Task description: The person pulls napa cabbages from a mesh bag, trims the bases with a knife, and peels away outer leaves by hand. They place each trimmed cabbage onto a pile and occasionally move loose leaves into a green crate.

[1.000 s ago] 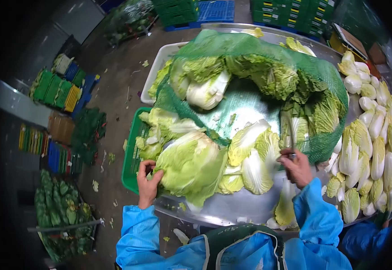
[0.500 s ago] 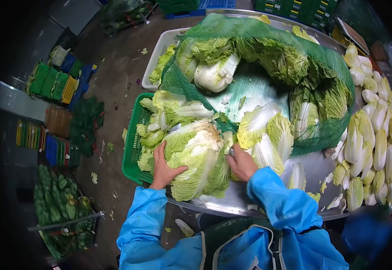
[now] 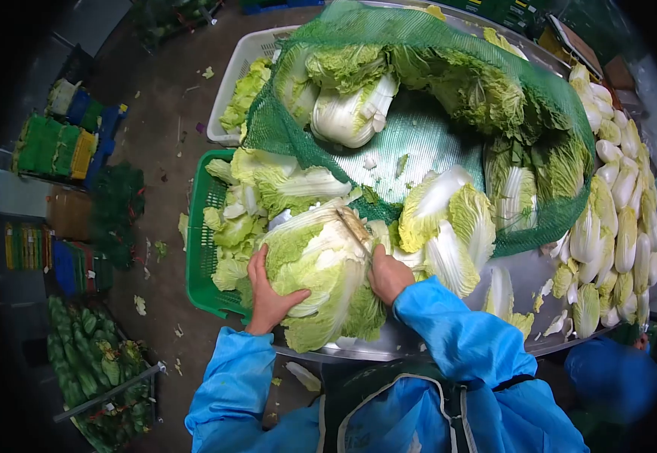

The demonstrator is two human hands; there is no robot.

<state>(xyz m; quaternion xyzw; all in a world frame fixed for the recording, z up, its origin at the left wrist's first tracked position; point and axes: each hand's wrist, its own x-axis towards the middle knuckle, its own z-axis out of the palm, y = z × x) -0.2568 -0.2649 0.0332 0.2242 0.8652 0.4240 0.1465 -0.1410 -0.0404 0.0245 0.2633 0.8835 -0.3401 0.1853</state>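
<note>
— Steel knife (image 3: pixel 353 229), fingers how?
— Right hand (image 3: pixel 389 276) fisted round the handle, blade laid across the cut base of the napa cabbage (image 3: pixel 317 275). Left hand (image 3: pixel 272 298): fingers splayed wide, clasping the head's flank.
— Cabbage where?
— On its side at the near edge of the metal table (image 3: pixel 528 278), just beside the green crate (image 3: pixel 200 260) of trimmings.
— Risk?
— Blade points toward the left thumb, so a skid off the ribs likely nicks it. The head sits near the rim; a hard push could roll it off.
</note>
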